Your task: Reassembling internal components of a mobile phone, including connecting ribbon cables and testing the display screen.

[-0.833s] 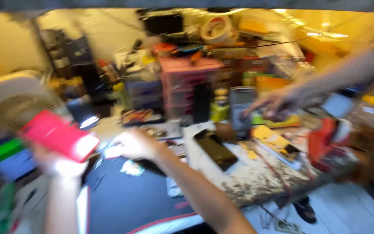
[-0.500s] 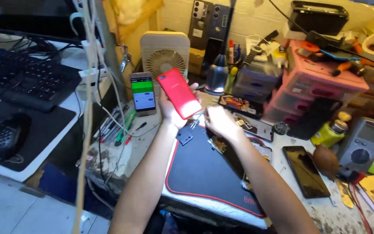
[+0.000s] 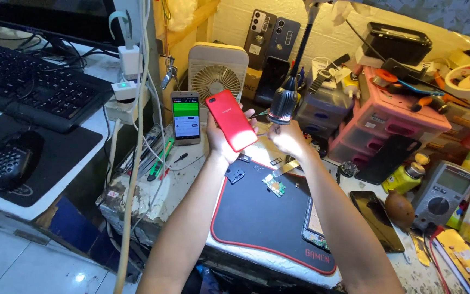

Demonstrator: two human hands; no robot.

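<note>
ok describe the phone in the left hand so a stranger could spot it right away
Start at the white desk fan against the back wall. Just right of it, the left hand holds up a red phone, back facing the camera. The standing phone beside it shows a lit green screen; only the held one is red.

Red phone in left hand, right hand under lamp head.
</note>
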